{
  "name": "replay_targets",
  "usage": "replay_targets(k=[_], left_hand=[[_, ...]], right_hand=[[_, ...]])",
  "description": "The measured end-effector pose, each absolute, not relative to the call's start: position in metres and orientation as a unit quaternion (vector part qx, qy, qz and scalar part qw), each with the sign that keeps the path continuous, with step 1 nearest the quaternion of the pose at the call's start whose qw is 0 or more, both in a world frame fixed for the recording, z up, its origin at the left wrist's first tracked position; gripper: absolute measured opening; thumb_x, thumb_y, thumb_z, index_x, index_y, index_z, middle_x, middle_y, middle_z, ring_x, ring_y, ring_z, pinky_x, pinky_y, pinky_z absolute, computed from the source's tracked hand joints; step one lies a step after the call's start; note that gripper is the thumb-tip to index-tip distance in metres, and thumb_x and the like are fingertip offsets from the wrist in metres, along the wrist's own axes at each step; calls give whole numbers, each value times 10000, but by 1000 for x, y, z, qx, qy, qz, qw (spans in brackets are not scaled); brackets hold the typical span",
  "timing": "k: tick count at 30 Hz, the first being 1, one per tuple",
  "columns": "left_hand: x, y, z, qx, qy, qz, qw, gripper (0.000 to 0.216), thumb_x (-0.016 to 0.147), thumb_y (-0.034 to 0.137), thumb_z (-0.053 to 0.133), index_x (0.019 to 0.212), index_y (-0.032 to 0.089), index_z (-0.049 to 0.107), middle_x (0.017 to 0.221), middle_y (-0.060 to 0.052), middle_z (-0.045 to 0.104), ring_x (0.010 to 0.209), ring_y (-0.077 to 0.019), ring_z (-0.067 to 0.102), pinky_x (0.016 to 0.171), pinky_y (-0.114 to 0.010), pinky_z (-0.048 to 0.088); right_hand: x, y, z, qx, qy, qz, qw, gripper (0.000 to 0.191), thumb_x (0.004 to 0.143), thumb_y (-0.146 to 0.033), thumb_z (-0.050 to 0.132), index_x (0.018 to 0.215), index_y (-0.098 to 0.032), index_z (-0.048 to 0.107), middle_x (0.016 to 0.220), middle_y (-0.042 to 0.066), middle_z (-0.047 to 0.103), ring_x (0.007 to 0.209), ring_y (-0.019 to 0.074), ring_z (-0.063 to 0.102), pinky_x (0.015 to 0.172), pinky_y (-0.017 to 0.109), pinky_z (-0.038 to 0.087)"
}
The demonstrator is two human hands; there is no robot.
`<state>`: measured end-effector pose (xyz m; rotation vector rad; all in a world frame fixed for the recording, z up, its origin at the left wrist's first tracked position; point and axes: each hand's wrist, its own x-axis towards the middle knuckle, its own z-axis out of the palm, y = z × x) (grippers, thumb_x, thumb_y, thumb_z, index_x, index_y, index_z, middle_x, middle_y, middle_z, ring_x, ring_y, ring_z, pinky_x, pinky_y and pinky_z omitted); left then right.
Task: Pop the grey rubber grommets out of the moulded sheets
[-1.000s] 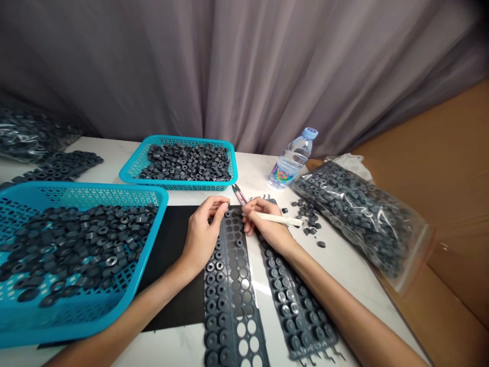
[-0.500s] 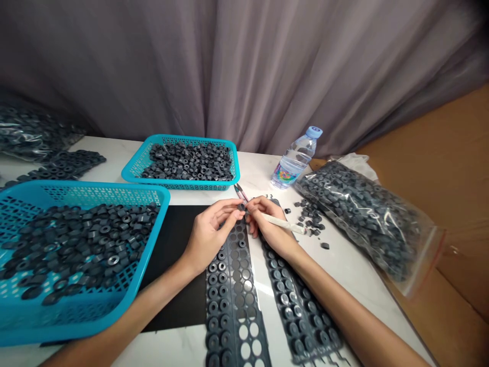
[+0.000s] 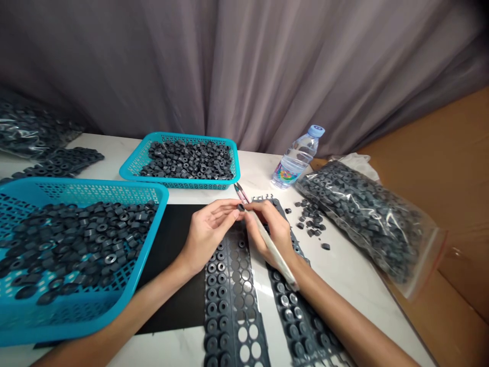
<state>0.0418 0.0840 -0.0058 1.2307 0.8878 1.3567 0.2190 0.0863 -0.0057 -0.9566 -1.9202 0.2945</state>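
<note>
My left hand (image 3: 208,232) pinches a small black rubber ring (image 3: 241,207) between thumb and fingertips. In my right hand (image 3: 273,229) is a slim, pen-like tool with a whitish handle (image 3: 280,267); its tip meets the ring, though the fingers hide what kind of tip it is. Below the hands lies a black rubber sheet (image 3: 234,336) with rows of rings on its left and round holes on its right. Under my right wrist is a second black rubber sheet (image 3: 301,331) of round pieces. A pink-and-black pointed tool (image 3: 241,193) lies just beyond my fingertips.
Two blue baskets (image 3: 162,204) (image 3: 179,182) of black rings stand left and at the back. A water bottle (image 3: 296,158), loose black pieces (image 3: 313,219) and a full plastic bag (image 3: 367,219) are on the right. A black mat (image 3: 171,265) lies beside the near basket.
My right hand has turned, so the handle swings from pointing right to pointing down toward my wrist. My left hand keeps its pinch on the rubber ring.
</note>
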Motion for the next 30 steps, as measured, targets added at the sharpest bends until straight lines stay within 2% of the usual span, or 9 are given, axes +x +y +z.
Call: replay_targets(k=[9, 30], left_hand=[[41, 84, -6, 519, 376, 569, 515, 235, 914, 265, 753, 1129, 171, 749, 1116, -76, 786, 992, -185, 768, 955, -281, 620], [44, 80, -4, 525, 372, 565, 517, 232, 913, 280, 756, 1111, 159, 748, 1061, -74, 790, 909, -183, 776, 888, -290, 648]], right_hand=[[219, 85, -5, -366, -794, 106, 474, 241, 988, -131, 615, 1221, -188, 639, 943, 58, 660, 777, 165, 635, 713, 289, 554], [219, 84, -4, -388, -764, 93, 507, 224, 973, -161, 642, 1192, -199, 664, 917, 47, 656, 699, 158, 613, 653, 298, 551]])
